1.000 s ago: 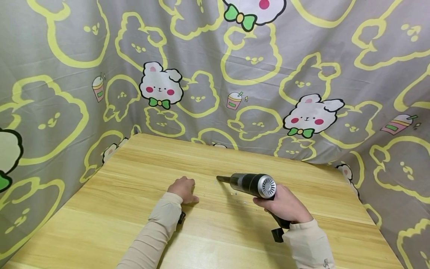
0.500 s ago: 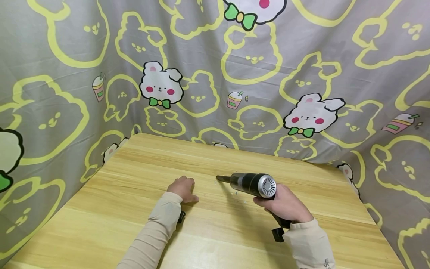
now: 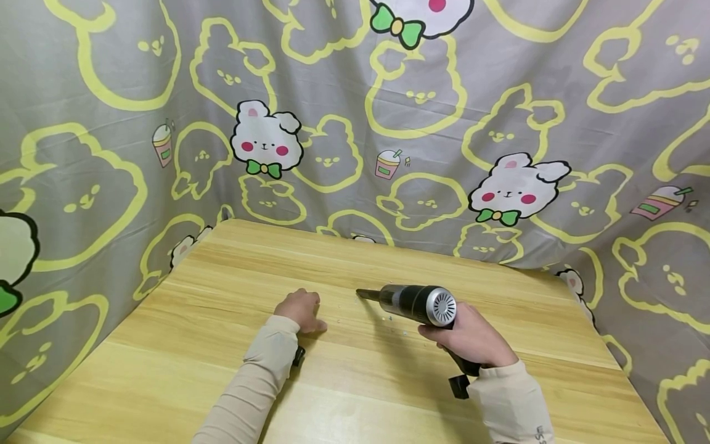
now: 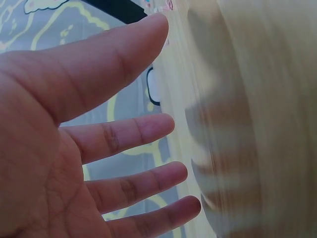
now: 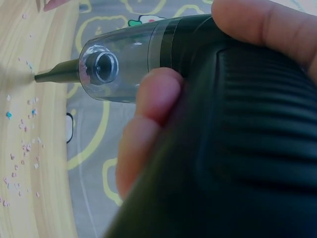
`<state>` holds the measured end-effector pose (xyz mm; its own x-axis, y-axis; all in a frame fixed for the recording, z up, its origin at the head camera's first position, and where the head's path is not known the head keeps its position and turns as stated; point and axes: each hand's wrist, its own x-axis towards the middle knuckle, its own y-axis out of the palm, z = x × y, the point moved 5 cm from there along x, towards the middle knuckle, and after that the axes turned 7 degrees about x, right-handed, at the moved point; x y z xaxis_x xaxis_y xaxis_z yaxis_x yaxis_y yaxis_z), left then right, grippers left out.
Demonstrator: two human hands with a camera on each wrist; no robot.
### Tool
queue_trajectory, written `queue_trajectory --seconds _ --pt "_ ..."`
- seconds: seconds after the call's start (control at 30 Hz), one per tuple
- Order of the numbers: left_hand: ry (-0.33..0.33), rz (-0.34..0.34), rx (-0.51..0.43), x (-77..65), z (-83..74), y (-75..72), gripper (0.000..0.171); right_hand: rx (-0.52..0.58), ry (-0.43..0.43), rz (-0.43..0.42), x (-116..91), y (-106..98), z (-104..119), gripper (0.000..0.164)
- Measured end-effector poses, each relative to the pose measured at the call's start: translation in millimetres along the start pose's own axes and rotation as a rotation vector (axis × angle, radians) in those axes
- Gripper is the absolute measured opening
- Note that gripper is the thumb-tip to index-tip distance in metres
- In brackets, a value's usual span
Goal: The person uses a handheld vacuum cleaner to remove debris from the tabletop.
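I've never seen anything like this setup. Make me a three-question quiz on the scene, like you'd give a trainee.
1. Which of the person's grips holds the black handheld tool? A) left only, B) right only, C) both.
2. True or false: the section just behind the tool's nozzle is see-through.
3. Fill in: Tiny bits lie scattered on the wooden ____.

Key: 1. B, the right grip. 2. True. 3. Table.

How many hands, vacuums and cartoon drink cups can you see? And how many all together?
Hands: 2, the left hand and the right hand
Handheld vacuum: 1
Drink cups printed on the cloth: 3
Total: 6
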<state>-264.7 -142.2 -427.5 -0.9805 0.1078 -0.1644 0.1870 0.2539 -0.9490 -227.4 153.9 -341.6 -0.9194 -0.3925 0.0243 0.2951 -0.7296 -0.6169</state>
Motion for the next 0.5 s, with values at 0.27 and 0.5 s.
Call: queue_trajectory --seconds 0.27,0.5 --pt "-0.001 -0.008 -0.012 -0.9 1.6 -2.0 0.058 0.006 -0.003 0.005 -0.4 -0.2 0.8 0.047" --pt "-0.007 -0.006 -0.015 -1.0 3.0 -1.7 0.058 0.012 -0.009 0.017 -1.6 0.5 1.6 0.046"
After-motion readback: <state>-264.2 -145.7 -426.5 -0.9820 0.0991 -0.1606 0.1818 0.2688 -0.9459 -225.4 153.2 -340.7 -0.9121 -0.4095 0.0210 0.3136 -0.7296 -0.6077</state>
